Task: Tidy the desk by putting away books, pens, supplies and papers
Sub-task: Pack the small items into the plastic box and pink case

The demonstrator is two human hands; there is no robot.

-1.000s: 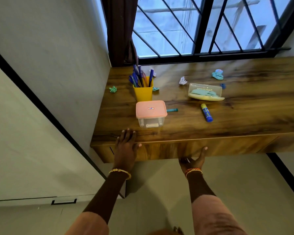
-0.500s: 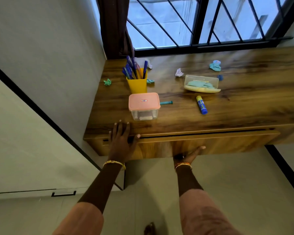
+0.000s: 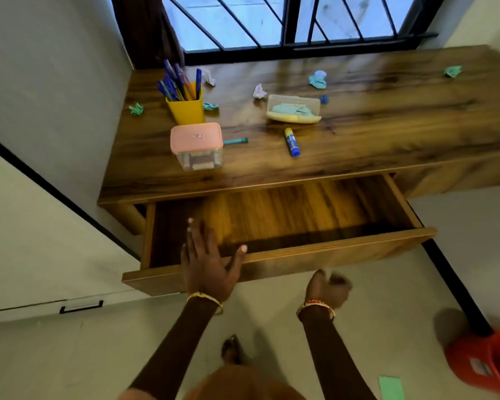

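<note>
The drawer [image 3: 286, 223] stands open and looks bare. Behind it on the counter [image 3: 387, 134], pen cup [image 3: 185, 109], pink-lidded box [image 3: 197, 145], glue stick [image 3: 292, 141] and paper scraps [image 3: 318, 79] all await. Left hand [image 3: 208, 261] spread, empty; right hand [image 3: 326, 290] blurred, seemingly empty.

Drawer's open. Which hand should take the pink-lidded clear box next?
Left, probably. The left hand is open above the wooden drawer, just below the pink-lidded clear box. The right hand hangs curled and lower, off to the box's right.
</note>
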